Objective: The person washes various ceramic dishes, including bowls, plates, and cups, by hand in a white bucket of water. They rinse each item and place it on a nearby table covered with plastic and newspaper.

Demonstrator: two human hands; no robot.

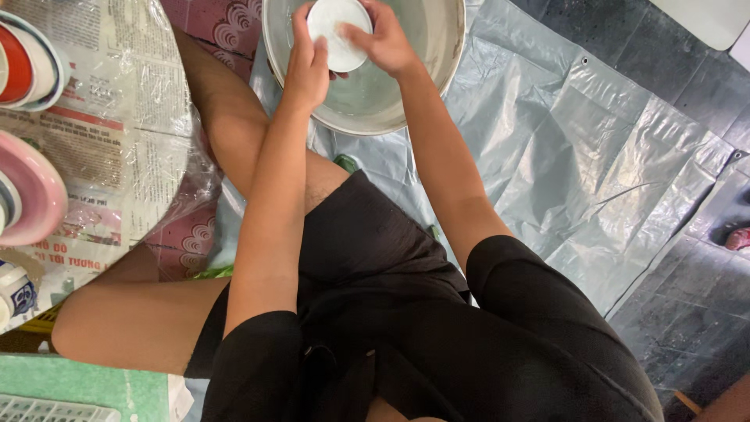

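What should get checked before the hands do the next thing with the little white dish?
1. Both hands on the dish: ok, left hand and right hand grip its edges.
2. Dish over the basin: ok.
3. Water in the basin: ok, a shallow pool shows.
4. Dish clean: cannot tell.
5. Sheet under the basin: ok.
6. Other bowls out of the way: ok, off to the left.

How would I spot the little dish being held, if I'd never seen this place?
Find the big metal basin at the top, resting on the grey plastic sheet. Over it, the left hand and right hand hold a small round white dish. Unlike the coloured bowls at left, it is plain white.
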